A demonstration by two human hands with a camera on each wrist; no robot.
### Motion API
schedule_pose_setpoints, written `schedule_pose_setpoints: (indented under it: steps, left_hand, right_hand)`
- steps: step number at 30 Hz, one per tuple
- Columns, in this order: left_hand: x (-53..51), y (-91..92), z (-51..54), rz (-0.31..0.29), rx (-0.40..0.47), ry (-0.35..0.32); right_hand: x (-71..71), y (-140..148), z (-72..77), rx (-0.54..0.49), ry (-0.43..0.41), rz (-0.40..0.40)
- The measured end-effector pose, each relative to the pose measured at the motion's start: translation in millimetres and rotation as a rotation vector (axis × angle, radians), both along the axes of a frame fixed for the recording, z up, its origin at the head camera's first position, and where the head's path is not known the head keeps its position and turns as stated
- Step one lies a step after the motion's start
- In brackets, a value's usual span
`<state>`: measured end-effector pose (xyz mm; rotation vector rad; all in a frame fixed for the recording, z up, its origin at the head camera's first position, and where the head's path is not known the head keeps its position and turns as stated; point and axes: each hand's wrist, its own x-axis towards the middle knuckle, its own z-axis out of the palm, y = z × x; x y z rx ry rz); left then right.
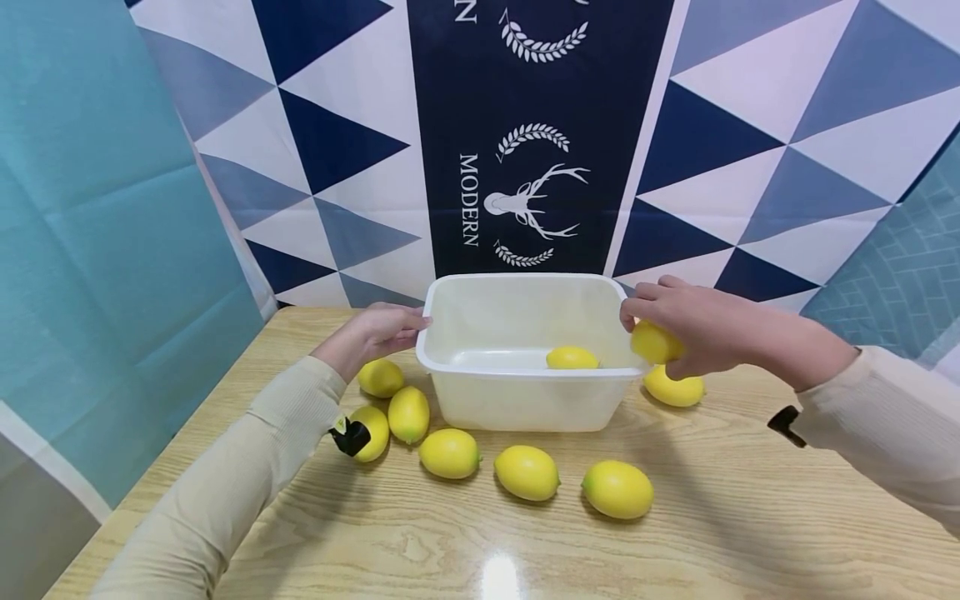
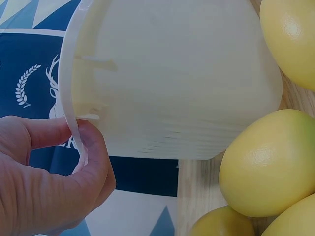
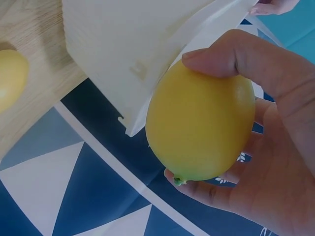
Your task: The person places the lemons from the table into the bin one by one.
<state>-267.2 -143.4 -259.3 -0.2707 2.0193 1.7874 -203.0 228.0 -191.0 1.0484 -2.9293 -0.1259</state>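
Observation:
A white plastic bin (image 1: 525, 402) stands on the table with one lemon (image 1: 572, 358) lying inside it. My left hand (image 1: 381, 329) pinches the bin's left rim between thumb and fingers, as the left wrist view shows closely. At the bin's right rim, my right hand (image 1: 693, 327) holds another lemon (image 3: 202, 123), thumb on one side and fingers on the other. That lemon is raised about level with the rim. Below the right hand a lemon (image 1: 673, 387) rests on the table, beside the bin.
Several lemons lie in a curve on the wooden table (image 1: 420, 542), from the bin's left side to its front; the rightmost is a lemon (image 1: 618, 489) in front. Behind the bin hangs a patterned cloth (image 1: 360, 150) with triangles and a deer print.

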Motion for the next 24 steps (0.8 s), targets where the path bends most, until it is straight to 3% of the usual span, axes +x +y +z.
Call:
schedule_pose_setpoints:
  steps: [24]
  left_hand:
    - [0.1,-0.1,0.3,0.008,0.0,-0.006]
  right_hand:
    - [-17.3,-22,4.8,-0.012,-0.08,0.031]
